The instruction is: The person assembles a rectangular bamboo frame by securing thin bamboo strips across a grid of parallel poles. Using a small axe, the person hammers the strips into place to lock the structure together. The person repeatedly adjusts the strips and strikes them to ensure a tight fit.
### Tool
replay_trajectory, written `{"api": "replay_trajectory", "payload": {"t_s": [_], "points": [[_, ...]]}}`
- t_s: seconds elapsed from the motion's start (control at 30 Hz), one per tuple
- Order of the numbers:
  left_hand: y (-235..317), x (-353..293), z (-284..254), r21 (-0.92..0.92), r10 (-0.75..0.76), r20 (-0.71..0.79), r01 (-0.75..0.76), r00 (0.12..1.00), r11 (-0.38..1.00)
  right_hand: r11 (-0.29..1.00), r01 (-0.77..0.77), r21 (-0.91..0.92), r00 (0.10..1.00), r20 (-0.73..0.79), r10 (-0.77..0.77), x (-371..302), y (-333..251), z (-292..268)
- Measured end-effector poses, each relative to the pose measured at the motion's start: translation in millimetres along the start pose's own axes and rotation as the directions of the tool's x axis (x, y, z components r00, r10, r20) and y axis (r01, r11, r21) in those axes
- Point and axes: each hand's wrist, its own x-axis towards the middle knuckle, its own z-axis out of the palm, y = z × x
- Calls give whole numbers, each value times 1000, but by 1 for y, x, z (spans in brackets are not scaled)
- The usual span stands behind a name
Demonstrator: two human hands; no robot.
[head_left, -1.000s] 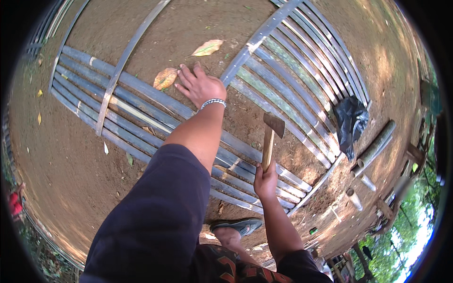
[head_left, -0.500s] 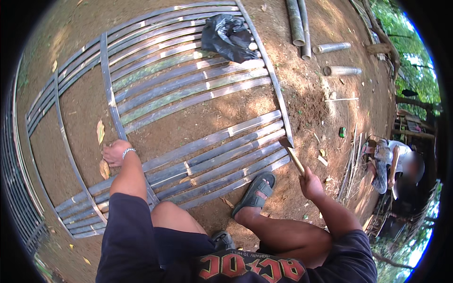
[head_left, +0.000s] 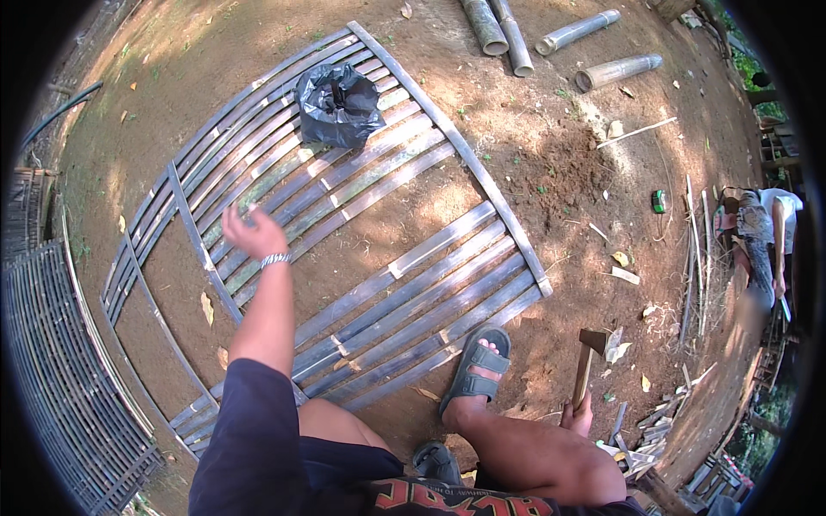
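My left hand (head_left: 253, 232), with a silver bracelet at the wrist, reaches over the left part of a bamboo slat panel (head_left: 391, 273) on the ground. Its fingers are parted and hold nothing. Low at the right, my right hand (head_left: 578, 416) grips the wooden handle of a hatchet (head_left: 582, 371) beside my right knee. The hatchet's dark metal head points up and away from me. A crumpled black plastic bag (head_left: 337, 120) sits on the panel's far slats, beyond my left hand.
Cut bamboo poles (head_left: 619, 72) lie at the far right. A green tape measure (head_left: 658, 201), thin sticks and wood scraps (head_left: 662, 421) are on the dirt at right. Another person (head_left: 761, 228) crouches at the right edge with a blade. A second slatted panel (head_left: 69, 335) lies at left.
My left hand has let go of the panel's crossbar and risen toward the far slats. My right hand has drawn the hatchet back, away from the panel's right corner. The view has shifted right.
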Motion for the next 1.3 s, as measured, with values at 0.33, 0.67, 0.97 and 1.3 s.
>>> {"api": "replay_trajectory", "payload": {"t_s": [0.33, 0.67, 0.97, 1.3], "points": [[158, 84, 174, -31, 305, 869, -572, 390, 820, 999, -52, 9, 961, 271, 48, 6, -41, -10], [134, 71, 209, 255, 157, 835, -623, 527, 739, 976, -213, 54, 944, 271, 191, -27, 27, -17], [122, 65, 222, 270, 215, 849, -746, 483, 609, 974, -226, 18, 939, 269, 213, -15, -1, -27], [121, 91, 167, 141, 227, 847, -615, 480, 776, 981, -193, 22, 950, 255, 182, -3, -25, -22]]}}
